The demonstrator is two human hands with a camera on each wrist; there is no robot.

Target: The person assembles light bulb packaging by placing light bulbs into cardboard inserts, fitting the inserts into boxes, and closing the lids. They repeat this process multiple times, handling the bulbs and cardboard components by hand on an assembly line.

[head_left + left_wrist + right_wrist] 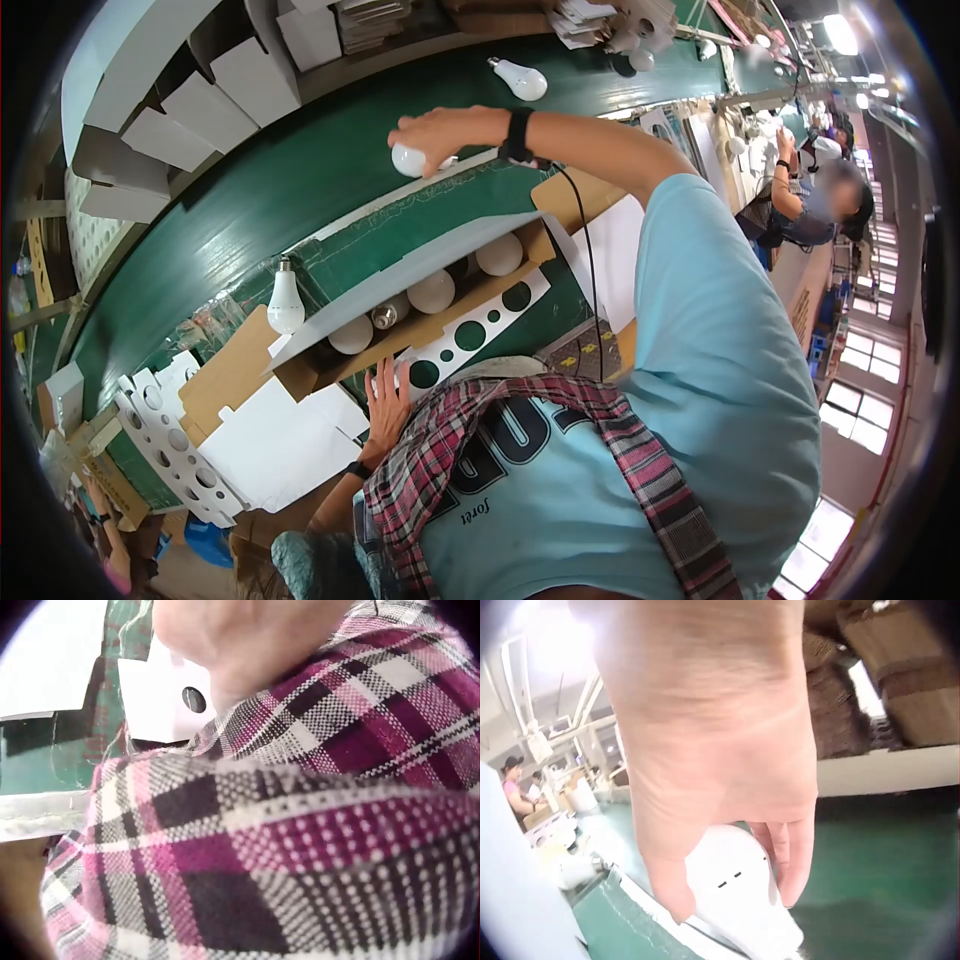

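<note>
My right hand (432,138) holds a white LED bulb (408,160) over the green belt. In the right wrist view, thumb and fingers are curled round the same bulb (731,877), its narrow end pointing down. My left hand (388,412) lies by the near edge of a long open box (375,370). Its fingers reach up at the end of a white card insert with round holes (450,352). In the left wrist view, the plaid cloth covers much of the scene. Several bulbs (432,292) stand inside the box, one with its metal base up.
One loose bulb (286,302) lies left of the box, another (520,79) on the belt (330,175). White cartons (235,85) line the far side. Flattened card (280,450) and another holed insert (175,450) lie at left. A black cable (590,250) hangs near the right arm.
</note>
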